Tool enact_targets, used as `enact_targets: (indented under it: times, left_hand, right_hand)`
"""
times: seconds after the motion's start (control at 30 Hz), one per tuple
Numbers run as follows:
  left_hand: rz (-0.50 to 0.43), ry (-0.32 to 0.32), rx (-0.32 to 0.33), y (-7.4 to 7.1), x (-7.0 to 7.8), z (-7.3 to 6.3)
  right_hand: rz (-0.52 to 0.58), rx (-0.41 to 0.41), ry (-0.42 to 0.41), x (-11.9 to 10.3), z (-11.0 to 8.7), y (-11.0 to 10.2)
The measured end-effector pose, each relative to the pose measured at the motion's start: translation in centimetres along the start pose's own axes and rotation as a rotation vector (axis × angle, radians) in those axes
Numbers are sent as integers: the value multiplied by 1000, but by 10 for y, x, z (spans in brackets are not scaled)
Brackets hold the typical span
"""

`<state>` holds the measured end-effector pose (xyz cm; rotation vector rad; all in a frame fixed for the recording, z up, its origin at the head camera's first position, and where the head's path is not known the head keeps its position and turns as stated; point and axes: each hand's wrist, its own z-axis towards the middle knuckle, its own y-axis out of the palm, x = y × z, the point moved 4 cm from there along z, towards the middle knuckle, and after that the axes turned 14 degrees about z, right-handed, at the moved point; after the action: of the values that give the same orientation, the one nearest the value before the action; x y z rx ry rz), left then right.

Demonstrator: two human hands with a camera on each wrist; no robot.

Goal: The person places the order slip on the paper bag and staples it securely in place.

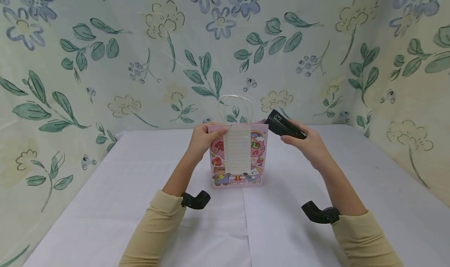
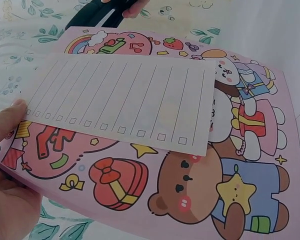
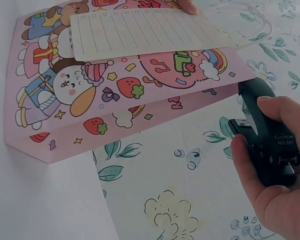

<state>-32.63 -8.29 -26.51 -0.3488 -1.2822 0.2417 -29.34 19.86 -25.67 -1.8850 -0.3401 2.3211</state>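
Note:
A pink gift bag (image 1: 258, 169) with cartoon animals stands upright on the table, its white handle (image 1: 237, 97) raised. Against its front lies a lined paper slip (image 1: 237, 150) with a column of small checkboxes. My left hand (image 1: 205, 139) pinches the slip and the bag's top edge, thumb in front and fingers behind. In my right hand (image 1: 305, 141) is a black stapler (image 3: 262, 135), gripped between thumb and fingers. The stapler's jaws stand apart, and its front end is right at the bag's upper right corner.
A white cloth covers the table (image 1: 123, 181), with a fold line running towards me. Behind it hangs a floral curtain (image 1: 140, 64), which also lines the sides. Black wrist cameras (image 1: 321, 213) sit on both forearms.

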Motion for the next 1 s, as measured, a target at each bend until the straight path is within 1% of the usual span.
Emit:
enact_targets:
  times: [0.27,0.5,0.73,1.0]
  left_hand:
    - [-2,6,-2,0,0,0]
    - [-7,10,-2,1,0,0]
    - [-10,-2,1,0,-1,1]
    - [-9,-3,3,2,1,3]
  right_hand:
    - [34,44,-10,-8,0,-4]
    - [65,90,-37,-14,0,-8]
    - [78,125,-81,-21,9,-11]
    - [163,174,-92,-29,21,-13]
